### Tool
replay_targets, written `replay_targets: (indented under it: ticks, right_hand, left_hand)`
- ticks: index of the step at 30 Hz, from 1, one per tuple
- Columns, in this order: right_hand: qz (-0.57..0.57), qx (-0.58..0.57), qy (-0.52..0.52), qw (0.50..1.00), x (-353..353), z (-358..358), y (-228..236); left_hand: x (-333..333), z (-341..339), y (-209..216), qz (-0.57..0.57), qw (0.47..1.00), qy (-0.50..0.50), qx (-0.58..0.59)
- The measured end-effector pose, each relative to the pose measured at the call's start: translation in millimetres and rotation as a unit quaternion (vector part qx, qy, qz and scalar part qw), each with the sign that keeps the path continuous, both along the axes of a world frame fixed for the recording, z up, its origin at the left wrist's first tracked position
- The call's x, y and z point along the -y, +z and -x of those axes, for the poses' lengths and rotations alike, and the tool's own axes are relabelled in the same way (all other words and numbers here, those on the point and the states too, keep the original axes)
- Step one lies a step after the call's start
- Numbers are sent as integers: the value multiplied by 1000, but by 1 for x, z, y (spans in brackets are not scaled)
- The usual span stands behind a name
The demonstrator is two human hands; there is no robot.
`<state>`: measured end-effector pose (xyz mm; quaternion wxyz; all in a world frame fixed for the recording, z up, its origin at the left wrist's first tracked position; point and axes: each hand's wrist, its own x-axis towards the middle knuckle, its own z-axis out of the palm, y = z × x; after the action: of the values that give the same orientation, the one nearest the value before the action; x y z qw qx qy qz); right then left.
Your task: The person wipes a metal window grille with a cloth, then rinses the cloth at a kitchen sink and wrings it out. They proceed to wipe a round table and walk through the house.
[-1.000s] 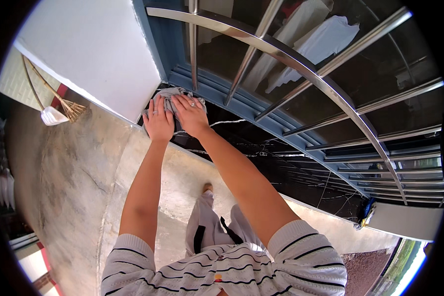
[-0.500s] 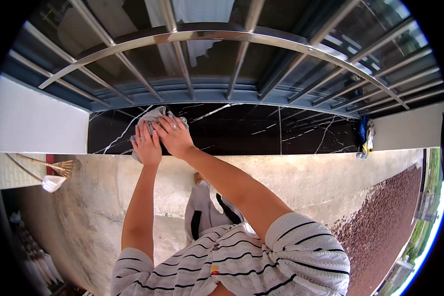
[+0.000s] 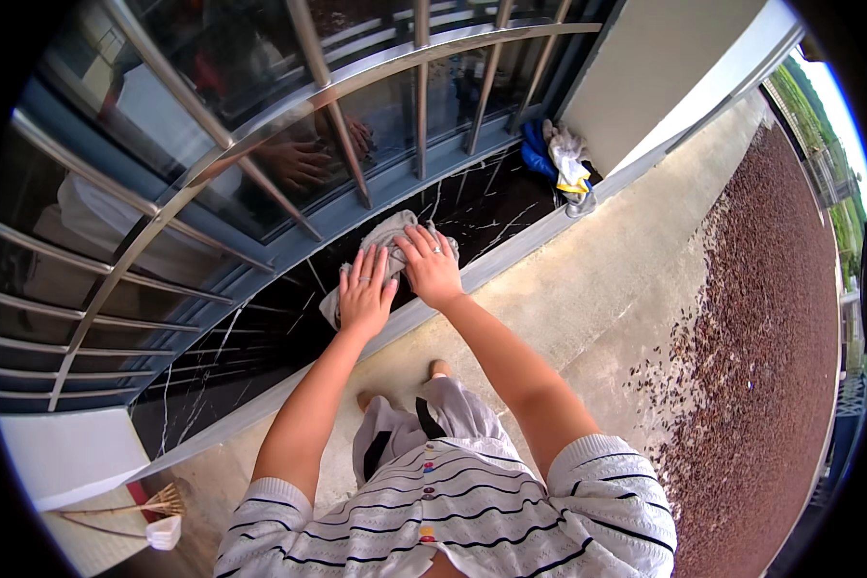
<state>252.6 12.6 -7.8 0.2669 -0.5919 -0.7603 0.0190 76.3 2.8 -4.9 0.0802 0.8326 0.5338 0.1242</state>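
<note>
Black, white-veined sill (image 3: 289,313) is bearing one crumpled grey cloth (image 3: 387,234); blue-and-white bundle (image 3: 565,154) is lying at right end

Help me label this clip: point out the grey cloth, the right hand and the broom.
Grey cloth (image 3: 385,230): head view, on its crumpled upper part.
Right hand (image 3: 434,274): head view, on the back of the hand.
Broom (image 3: 168,501): head view, on its spread bristles at lower left.

We faced a barred window (image 3: 226,146) at ten o'clock, a pale wall (image 3: 679,91) near two, concrete floor (image 3: 607,289) at three.
</note>
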Motion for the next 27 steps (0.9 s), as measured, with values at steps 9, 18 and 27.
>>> replay_targets:
  ticks: [9, 18, 27]
  right_hand:
    - [7, -31, -262, 965, -28, -183, -21]
    - [11, -17, -316, 948, -39, -173, -21]
    - [62, 13, -38, 997, 7, -38, 8]
  left_hand:
    - [-88, -219, -6, 3, 986, -162, 38]
    - [-124, -215, -3, -19, 962, -265, 63]
    - [-45, -24, 21, 11, 982, -191, -6]
